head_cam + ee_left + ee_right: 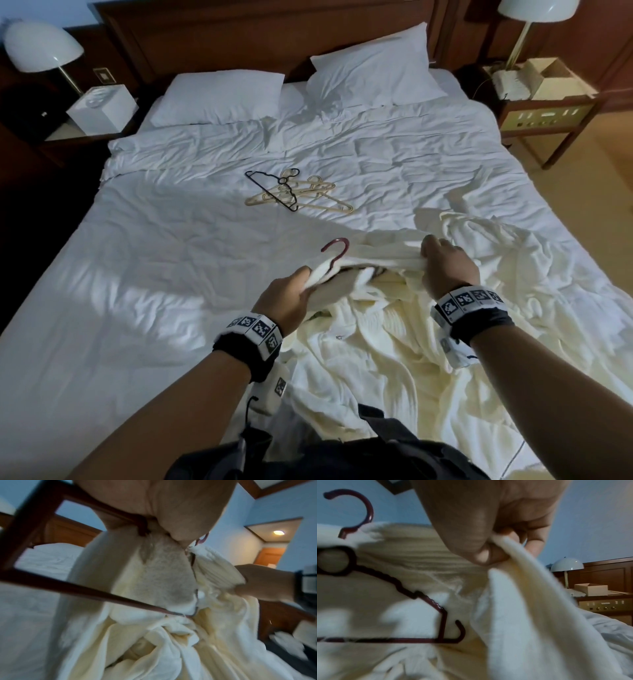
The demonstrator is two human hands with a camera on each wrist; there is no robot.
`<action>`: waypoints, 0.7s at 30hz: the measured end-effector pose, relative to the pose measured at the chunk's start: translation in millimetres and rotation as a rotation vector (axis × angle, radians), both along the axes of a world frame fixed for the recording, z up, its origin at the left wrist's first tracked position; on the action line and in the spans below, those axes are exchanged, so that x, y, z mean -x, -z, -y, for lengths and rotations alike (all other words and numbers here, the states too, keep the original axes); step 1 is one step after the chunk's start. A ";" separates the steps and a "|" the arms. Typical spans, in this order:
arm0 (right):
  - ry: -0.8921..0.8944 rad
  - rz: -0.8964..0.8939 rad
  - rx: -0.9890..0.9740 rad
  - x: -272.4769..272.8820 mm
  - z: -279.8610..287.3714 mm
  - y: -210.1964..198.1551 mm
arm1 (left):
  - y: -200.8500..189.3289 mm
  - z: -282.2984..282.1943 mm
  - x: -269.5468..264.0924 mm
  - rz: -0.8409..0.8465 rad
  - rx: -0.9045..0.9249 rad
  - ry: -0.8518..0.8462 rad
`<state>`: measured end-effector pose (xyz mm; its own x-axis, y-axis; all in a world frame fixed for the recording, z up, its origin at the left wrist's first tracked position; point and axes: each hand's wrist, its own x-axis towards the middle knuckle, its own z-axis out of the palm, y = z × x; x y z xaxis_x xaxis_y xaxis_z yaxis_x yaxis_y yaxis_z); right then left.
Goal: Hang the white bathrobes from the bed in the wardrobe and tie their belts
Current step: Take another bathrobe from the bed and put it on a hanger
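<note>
The left hand [286, 301] curls its fingers [180, 524] round the white bathrobe [394, 342] at the shoulder, together with the dark red hanger [334, 251] bundled inside the cloth. The right hand [445, 265] pinches a fold of the same bathrobe between thumb and fingers [481, 545], lifting it just off the bed [154, 274].

From the head camera only the hanger's hook pokes out of the fabric. The right wrist view shows much more: the hook, the ring below it, one sloping arm and the small notch hook at its end, lying against the robe. The left wrist view is blurred, but appears to show the hanger's bottom bar crossing in front of the cloth.

The bathrobe lies heaped on the near right part of the bed, over a rumpled white duvet. Farther up the bed sits a loose pile of hangers [298, 192], beige with one black. Two pillows [219, 97] rest against a dark wooden headboard [239, 37], with a white domed lamp [42, 48] on each bedside stand and a cardboard box [551, 77] at the right.
</note>
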<state>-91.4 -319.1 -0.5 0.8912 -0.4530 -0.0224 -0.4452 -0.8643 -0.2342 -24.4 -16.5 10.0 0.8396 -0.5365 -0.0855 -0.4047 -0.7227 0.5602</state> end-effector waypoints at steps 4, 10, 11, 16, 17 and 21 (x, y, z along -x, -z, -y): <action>-0.216 -0.140 -0.128 18.1 -24.7 -9.2 | -6.6 9.6 -10.3 0.069 0.148 -0.169; -0.363 0.405 -0.265 14.7 -56.1 -20.5 | -36.0 25.0 -10.1 0.100 0.242 0.045; -0.316 0.493 -0.171 4.4 -50.8 -26.0 | -39.9 27.3 -9.1 0.103 0.252 0.094; -0.475 0.125 0.038 -29.7 -30.1 -56.4 | -58.1 40.6 -10.9 0.113 0.332 0.204; -0.508 0.117 0.052 -32.5 -24.2 -61.4 | -60.8 40.0 -13.7 0.096 0.364 0.193; -0.578 0.202 0.171 -39.9 -9.0 -85.7 | -55.7 31.0 -33.6 0.090 0.217 0.213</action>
<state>-51.5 -310.1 85.2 0.9720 0.1199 0.2019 0.1426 -0.9845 -0.1020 9.1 -47.5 65.7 0.7054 -0.6985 0.1202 -0.5892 -0.4837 0.6472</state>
